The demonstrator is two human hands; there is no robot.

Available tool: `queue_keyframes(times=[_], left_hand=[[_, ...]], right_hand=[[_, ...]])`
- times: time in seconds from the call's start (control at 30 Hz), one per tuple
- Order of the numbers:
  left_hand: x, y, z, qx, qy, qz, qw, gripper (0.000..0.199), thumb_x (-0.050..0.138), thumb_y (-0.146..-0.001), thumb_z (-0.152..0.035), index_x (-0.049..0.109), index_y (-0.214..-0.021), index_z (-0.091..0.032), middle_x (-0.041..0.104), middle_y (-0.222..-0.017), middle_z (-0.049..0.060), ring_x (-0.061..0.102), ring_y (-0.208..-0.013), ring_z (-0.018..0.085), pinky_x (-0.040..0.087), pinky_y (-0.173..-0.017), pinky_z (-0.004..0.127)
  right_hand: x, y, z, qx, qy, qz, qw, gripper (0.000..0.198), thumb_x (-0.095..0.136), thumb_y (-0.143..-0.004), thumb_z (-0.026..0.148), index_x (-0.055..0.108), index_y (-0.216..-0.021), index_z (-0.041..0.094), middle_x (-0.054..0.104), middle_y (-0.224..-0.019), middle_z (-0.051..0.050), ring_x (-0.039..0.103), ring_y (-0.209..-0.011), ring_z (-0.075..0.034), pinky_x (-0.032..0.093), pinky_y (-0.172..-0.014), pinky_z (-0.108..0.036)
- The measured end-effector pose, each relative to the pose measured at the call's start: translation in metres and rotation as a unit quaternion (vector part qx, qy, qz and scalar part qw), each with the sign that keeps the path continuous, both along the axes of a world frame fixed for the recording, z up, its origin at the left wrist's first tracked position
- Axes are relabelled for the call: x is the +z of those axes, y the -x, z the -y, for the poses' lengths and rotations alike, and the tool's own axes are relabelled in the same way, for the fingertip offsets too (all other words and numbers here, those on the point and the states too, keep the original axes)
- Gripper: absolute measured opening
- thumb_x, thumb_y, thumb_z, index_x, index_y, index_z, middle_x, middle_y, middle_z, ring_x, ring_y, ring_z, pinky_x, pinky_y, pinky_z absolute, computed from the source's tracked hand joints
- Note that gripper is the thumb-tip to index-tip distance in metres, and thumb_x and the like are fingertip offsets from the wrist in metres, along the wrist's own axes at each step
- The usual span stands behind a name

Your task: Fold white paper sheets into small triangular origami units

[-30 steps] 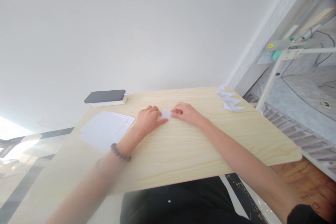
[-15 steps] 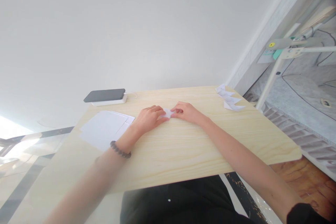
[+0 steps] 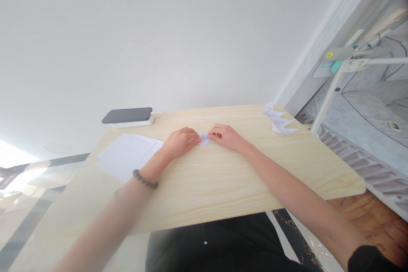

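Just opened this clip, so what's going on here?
A person at a table has both hands on a small paper: the left hand pinches one side, the right hand the other. Flat white sheets lie beyond the left forearm, and a dark phone rests on a white block behind them. Folded pieces sit at the table's far right. The fingers hide part of the small paper.

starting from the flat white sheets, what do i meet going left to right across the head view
White sheets → left hand → small folded paper → right hand → folded paper pieces → white metal frame
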State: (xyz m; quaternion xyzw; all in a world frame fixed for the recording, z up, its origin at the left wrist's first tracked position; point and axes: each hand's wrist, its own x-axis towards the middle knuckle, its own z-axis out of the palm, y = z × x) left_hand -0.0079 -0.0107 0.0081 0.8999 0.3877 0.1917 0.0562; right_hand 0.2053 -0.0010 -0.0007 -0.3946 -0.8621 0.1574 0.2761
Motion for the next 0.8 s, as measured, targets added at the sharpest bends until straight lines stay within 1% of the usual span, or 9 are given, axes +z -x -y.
queue_keyframes(times=[0.1, 0.23, 0.3, 0.47, 0.53, 0.6, 0.67, 0.73, 0.8], left_hand=[[-0.004, 0.002, -0.004, 0.008, 0.015, 0.023, 1.0, 0.03, 0.036, -0.086, -0.033, 0.063, -0.086, -0.021, 0.059, -0.092, 0.005, 0.053, -0.087, 0.016, 0.04, -0.078, 0.027], [-0.007, 0.001, -0.005, 0.075, 0.018, 0.059, 0.995, 0.027, 0.039, -0.083, -0.036, 0.061, -0.089, -0.022, 0.057, -0.092, 0.005, 0.054, -0.083, 0.016, 0.041, -0.076, 0.027], [-0.006, 0.001, -0.003, 0.092, 0.029, 0.075, 0.993, 0.027, 0.038, -0.083, -0.037, 0.059, -0.092, -0.022, 0.057, -0.092, 0.004, 0.055, -0.077, 0.014, 0.041, -0.073, 0.027], [-0.001, -0.001, 0.001, 0.096, 0.111, 0.144, 0.979, 0.033, 0.037, -0.083, -0.043, 0.056, -0.1, -0.021, 0.062, -0.074, 0.0, 0.053, -0.059, 0.011, 0.04, -0.061, 0.024], [0.001, 0.0, 0.001, 0.095, 0.159, 0.193, 0.964, 0.037, 0.04, -0.081, -0.046, 0.057, -0.101, -0.02, 0.064, -0.073, 0.0, 0.053, -0.058, 0.011, 0.04, -0.058, 0.023], [0.001, 0.001, 0.0, 0.074, 0.212, 0.246, 0.943, 0.039, 0.044, -0.078, -0.048, 0.059, -0.099, -0.019, 0.065, -0.079, 0.002, 0.055, -0.064, 0.012, 0.041, -0.059, 0.022], [-0.001, 0.002, -0.003, 0.052, 0.265, 0.303, 0.914, 0.038, 0.05, -0.074, -0.047, 0.062, -0.095, -0.018, 0.066, -0.087, 0.004, 0.057, -0.071, 0.014, 0.043, -0.061, 0.023], [-0.004, 0.003, -0.006, 0.055, 0.296, 0.355, 0.885, 0.037, 0.057, -0.07, -0.046, 0.065, -0.091, -0.016, 0.066, -0.089, 0.006, 0.057, -0.072, 0.015, 0.045, -0.064, 0.025], [-0.007, 0.002, -0.008, 0.071, 0.3, 0.392, 0.867, 0.036, 0.062, -0.065, -0.043, 0.067, -0.088, -0.015, 0.067, -0.083, 0.006, 0.057, -0.07, 0.015, 0.045, -0.069, 0.027]], right_hand=[[-0.002, 0.001, -0.001, -0.006, -0.003, -0.011, 1.0, 0.02, 0.046, -0.081, 0.029, 0.062, -0.077, 0.017, 0.054, -0.075, -0.002, 0.048, -0.065, -0.01, 0.037, -0.062, -0.023], [-0.006, 0.001, -0.002, -0.013, 0.004, -0.051, 0.999, 0.02, 0.045, -0.082, 0.029, 0.061, -0.081, 0.018, 0.052, -0.083, -0.003, 0.048, -0.063, -0.009, 0.038, -0.063, -0.023], [-0.008, 0.001, -0.002, -0.016, 0.004, -0.074, 0.997, 0.02, 0.044, -0.083, 0.03, 0.06, -0.084, 0.018, 0.051, -0.088, -0.003, 0.047, -0.062, -0.008, 0.039, -0.063, -0.023], [-0.008, 0.005, -0.002, -0.026, -0.028, -0.098, 0.994, 0.022, 0.043, -0.083, 0.032, 0.06, -0.086, 0.019, 0.047, -0.09, -0.004, 0.046, -0.062, -0.008, 0.04, -0.062, -0.024], [-0.005, 0.007, 0.0, -0.032, -0.052, -0.1, 0.993, 0.022, 0.043, -0.083, 0.033, 0.061, -0.086, 0.02, 0.046, -0.088, -0.004, 0.047, -0.066, -0.01, 0.04, -0.064, -0.025], [-0.003, 0.008, 0.001, -0.033, -0.071, -0.107, 0.991, 0.023, 0.042, -0.084, 0.033, 0.062, -0.086, 0.021, 0.045, -0.087, -0.004, 0.047, -0.07, -0.012, 0.041, -0.067, -0.026], [-0.003, 0.009, 0.002, -0.034, -0.077, -0.121, 0.989, 0.023, 0.043, -0.083, 0.033, 0.062, -0.085, 0.021, 0.045, -0.089, -0.005, 0.048, -0.072, -0.012, 0.042, -0.068, -0.026], [-0.003, 0.01, 0.003, -0.035, -0.061, -0.139, 0.988, 0.023, 0.043, -0.083, 0.034, 0.061, -0.085, 0.02, 0.045, -0.094, -0.005, 0.05, -0.073, -0.011, 0.043, -0.068, -0.026], [-0.004, 0.011, 0.003, -0.029, -0.029, -0.158, 0.987, 0.022, 0.043, -0.083, 0.034, 0.059, -0.087, 0.02, 0.046, -0.099, -0.006, 0.051, -0.079, -0.012, 0.044, -0.069, -0.026]])
